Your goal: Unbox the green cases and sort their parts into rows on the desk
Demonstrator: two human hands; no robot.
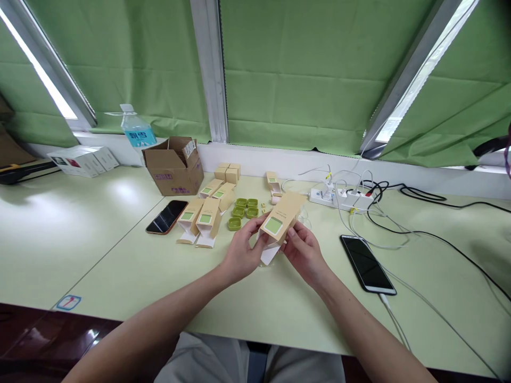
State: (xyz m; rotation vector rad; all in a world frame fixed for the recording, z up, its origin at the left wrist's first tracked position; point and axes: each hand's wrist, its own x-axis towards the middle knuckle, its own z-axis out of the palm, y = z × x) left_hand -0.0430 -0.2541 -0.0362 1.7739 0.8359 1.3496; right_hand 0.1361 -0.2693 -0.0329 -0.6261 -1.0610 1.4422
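Both my hands hold one small tan carton (pixel 280 219) with a green square label, lifted a little above the table. My left hand (pixel 242 250) grips its lower left side with the fingers curled round it. My right hand (pixel 304 251) clasps its right side, thumb on the face. The carton's white bottom flap hangs open between my hands. Two more open tan cartons (pixel 199 219) lie to the left. Several small green square tubs (pixel 241 211) sit just behind my hands.
An open brown cardboard box (pixel 174 167) and a water bottle (pixel 136 130) stand at the back left. A black phone (pixel 166 216) lies left, another phone (pixel 368 263) on a cable lies right. A white power strip (pixel 339 198) with tangled cables occupies the back right.
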